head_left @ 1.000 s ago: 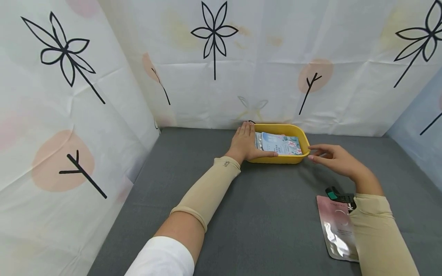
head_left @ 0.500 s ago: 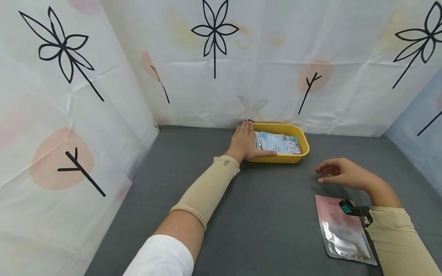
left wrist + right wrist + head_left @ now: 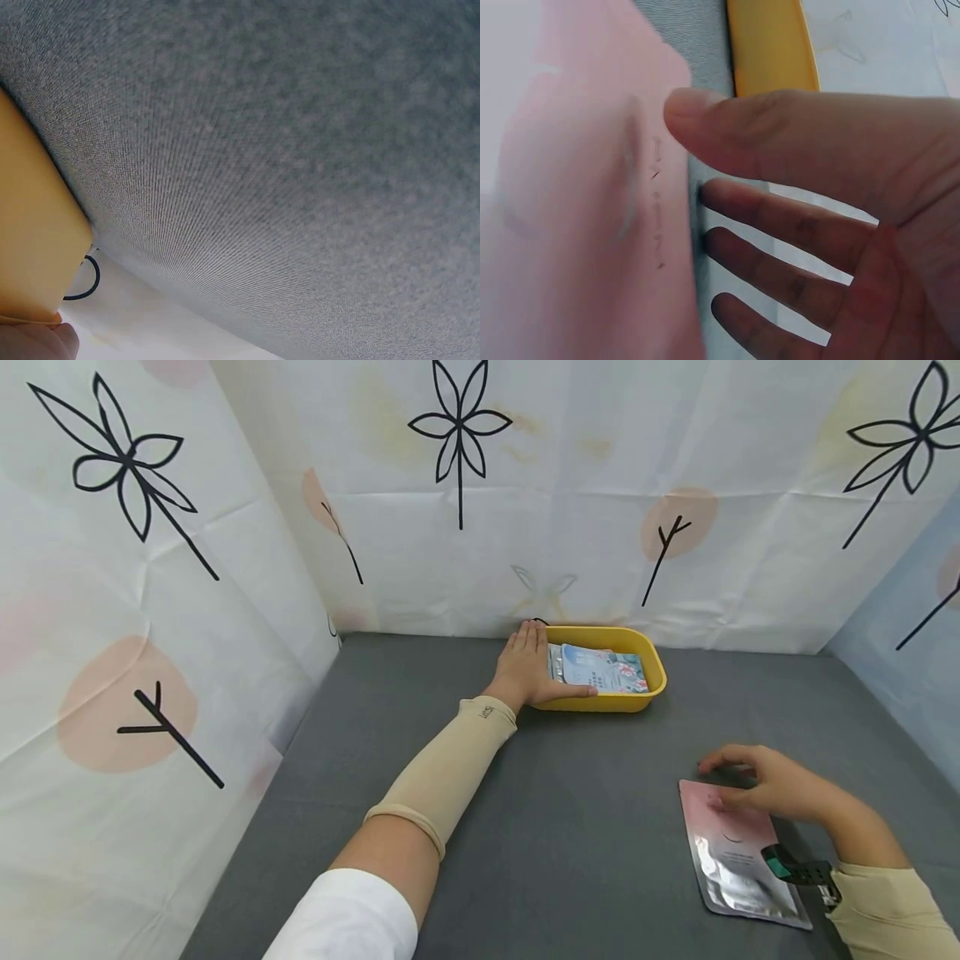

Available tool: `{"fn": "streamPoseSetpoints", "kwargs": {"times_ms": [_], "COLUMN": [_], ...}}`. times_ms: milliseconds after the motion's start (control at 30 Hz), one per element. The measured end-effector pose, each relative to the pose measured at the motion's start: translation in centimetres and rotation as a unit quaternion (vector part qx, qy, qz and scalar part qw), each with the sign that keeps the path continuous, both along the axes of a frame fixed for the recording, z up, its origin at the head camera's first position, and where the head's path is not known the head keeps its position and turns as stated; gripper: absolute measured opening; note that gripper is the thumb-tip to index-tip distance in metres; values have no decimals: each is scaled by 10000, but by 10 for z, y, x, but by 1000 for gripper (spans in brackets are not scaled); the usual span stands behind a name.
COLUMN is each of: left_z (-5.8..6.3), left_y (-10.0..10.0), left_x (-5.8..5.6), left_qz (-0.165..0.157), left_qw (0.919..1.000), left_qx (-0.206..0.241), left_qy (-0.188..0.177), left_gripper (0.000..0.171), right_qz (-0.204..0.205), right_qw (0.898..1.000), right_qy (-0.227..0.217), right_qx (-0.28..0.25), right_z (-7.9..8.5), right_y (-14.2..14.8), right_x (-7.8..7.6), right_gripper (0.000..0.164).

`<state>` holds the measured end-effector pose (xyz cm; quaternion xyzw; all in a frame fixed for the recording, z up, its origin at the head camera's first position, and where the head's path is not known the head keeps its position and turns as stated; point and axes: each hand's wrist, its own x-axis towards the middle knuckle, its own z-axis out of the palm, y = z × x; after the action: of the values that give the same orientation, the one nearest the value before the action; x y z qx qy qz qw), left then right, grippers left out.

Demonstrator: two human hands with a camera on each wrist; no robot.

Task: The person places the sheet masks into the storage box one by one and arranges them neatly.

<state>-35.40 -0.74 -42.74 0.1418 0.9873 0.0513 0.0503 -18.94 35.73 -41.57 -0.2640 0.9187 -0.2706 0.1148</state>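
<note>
A yellow plastic basket [image 3: 622, 702] stands at the back of the table, with several flat sachets [image 3: 600, 668] inside, the top one light blue with a flower print. My left hand [image 3: 522, 668] rests on the basket's left end, fingers straight toward the back rim and thumb along the front rim. At the right lies a pink and silver foil pouch [image 3: 731, 852], flat on the table. My right hand [image 3: 780, 785] is at its upper end. In the right wrist view, the thumb [image 3: 697, 112] touches or hovers over the pouch's edge, while the fingers reach beyond it, not curled round it.
Dark grey cloth covers the table [image 3: 555, 827]. A white patterned curtain [image 3: 585, 527] hangs directly behind the basket, and another sheet [image 3: 127, 827] closes off the left side. A black watch-like band [image 3: 806, 870] sits on the right wrist.
My right hand has moved from beside the basket's right end back toward me, onto the upper edge of the pouch. The left hand and the basket have stayed in place.
</note>
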Motion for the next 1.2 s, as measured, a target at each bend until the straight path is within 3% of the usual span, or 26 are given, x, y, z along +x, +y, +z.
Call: {"fn": "streamPoseSetpoints", "kwargs": {"times_ms": [167,367,533,633,900,1200], "left_z": [3,6,6,6,7,6], "left_y": [-1,-3,-3,-3,-3,-4], "left_x": [5,10,4,6,14,14], "left_qz": [4,-18,-39,-51,-94,-71], "left_qw": [10000,9995,9999,9998,9992,9992], "left_qx": [35,138,83,87,206,191], "left_qy": [73,297,109,144,342,339], "left_gripper": [149,146,147,146,143,143], "right_qz": [-5,-403,-528,-586,-224,306], "right_qw": [9982,9966,9925,9929,9947,9973], "right_qy": [483,723,1105,1026,906,146], "right_qx": [-350,-53,49,123,-422,-645], "right_z": [-10,-11,-15,-16,-19,-8], "right_y": [13,16,9,7,6,7], "right_x": [14,33,39,41,38,25], "right_gripper": [32,38,41,39,35,22]}}
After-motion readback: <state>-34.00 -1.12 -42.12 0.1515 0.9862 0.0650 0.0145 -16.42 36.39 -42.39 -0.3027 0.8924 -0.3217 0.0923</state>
